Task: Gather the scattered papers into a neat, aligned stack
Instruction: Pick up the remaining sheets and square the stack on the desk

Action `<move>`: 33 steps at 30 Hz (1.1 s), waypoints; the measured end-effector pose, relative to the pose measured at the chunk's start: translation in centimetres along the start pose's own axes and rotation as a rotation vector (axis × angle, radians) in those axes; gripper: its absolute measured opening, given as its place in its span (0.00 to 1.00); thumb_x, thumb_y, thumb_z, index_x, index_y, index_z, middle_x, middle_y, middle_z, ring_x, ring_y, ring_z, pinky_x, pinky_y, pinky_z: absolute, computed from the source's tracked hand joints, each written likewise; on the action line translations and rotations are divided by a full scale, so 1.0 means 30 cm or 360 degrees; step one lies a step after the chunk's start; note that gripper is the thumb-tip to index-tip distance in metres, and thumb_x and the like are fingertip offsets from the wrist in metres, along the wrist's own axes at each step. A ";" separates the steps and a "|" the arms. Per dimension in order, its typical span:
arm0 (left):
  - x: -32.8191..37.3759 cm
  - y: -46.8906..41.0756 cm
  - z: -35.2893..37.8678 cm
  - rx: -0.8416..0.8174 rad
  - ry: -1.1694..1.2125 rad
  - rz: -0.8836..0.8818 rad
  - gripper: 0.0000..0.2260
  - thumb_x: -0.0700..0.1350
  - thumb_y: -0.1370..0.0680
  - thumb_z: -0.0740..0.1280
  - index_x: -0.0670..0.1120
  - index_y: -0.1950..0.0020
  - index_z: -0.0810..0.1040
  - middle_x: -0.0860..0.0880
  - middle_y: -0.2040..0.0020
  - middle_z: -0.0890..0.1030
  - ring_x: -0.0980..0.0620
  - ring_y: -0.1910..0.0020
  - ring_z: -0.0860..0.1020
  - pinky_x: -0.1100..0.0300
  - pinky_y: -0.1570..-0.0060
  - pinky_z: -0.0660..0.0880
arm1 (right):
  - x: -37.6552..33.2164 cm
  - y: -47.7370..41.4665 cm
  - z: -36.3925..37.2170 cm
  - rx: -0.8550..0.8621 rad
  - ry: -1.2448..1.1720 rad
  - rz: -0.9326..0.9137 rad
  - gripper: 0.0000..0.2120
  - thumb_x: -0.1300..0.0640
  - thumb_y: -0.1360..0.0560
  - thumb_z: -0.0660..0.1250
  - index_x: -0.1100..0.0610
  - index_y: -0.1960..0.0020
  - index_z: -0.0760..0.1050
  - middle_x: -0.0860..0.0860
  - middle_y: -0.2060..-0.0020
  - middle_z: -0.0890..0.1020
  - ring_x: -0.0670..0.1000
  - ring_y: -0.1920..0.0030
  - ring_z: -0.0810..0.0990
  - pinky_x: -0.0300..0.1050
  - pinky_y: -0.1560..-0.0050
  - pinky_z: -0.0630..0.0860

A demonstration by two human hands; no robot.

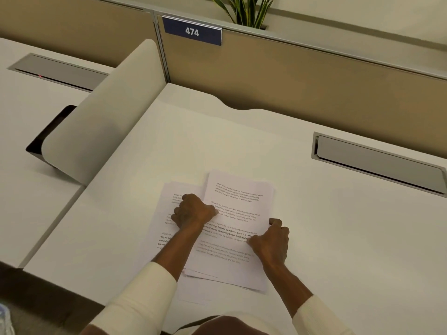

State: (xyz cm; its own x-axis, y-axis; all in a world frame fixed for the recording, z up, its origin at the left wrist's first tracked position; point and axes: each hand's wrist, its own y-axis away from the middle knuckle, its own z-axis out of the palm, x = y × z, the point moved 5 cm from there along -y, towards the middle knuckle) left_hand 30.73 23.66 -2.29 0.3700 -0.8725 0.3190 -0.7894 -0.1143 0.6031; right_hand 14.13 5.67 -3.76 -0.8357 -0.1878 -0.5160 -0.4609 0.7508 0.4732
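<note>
Several printed white papers lie overlapped on the white desk, fanned into a left sheet and a skewed top pile. My left hand rests curled on the left edge of the top pile, thumb pinching that edge. On the pile's right edge sits my right hand, fingers curled around it. Loose corners stick out at the near bottom.
A curved white divider stands at the left of the desk. A grey cable flap is set in the desk at the right. A tan partition with a "474" sign closes the far side.
</note>
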 end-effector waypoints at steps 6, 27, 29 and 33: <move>0.005 0.006 -0.009 0.0016 0.0054 -0.0057 0.31 0.58 0.29 0.83 0.43 0.33 0.81 0.37 0.26 0.74 0.36 0.24 0.68 0.43 0.29 0.74 | -0.003 0.002 0.000 -0.0017 0.0002 0.0016 0.36 0.58 0.33 0.80 0.54 0.29 0.69 0.56 0.36 0.74 0.61 0.35 0.78 0.59 0.42 0.81; -0.130 0.079 -0.114 0.0021 0.0124 0.0161 0.15 0.49 0.18 0.74 0.43 0.34 0.82 0.44 0.36 0.86 0.42 0.42 0.86 0.53 0.52 0.79 | -0.035 0.087 0.073 -0.0285 -0.0100 -0.0009 0.28 0.44 0.34 0.79 0.46 0.39 0.72 0.48 0.42 0.83 0.54 0.44 0.85 0.60 0.41 0.83; -0.171 0.078 -0.137 0.0084 0.0095 0.0128 0.15 0.49 0.17 0.72 0.43 0.34 0.81 0.43 0.35 0.86 0.41 0.41 0.86 0.52 0.50 0.81 | -0.042 0.113 0.099 -0.0352 -0.0146 -0.0023 0.25 0.47 0.32 0.80 0.46 0.41 0.72 0.47 0.44 0.84 0.53 0.45 0.85 0.60 0.41 0.83; -0.237 0.050 -0.166 0.0215 -0.0055 0.0080 0.17 0.49 0.15 0.69 0.40 0.30 0.78 0.40 0.32 0.83 0.39 0.34 0.81 0.48 0.46 0.80 | -0.076 0.165 0.144 -0.0478 -0.0130 -0.0114 0.22 0.52 0.28 0.80 0.47 0.41 0.72 0.46 0.46 0.86 0.51 0.46 0.86 0.58 0.40 0.84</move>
State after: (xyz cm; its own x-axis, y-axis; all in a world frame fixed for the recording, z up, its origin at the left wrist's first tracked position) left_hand 29.35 32.06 0.00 0.3131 -0.8943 0.3196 -0.8661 -0.1307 0.4825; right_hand 15.04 12.55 -3.31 -0.7770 -0.1727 -0.6053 -0.5952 0.5147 0.6171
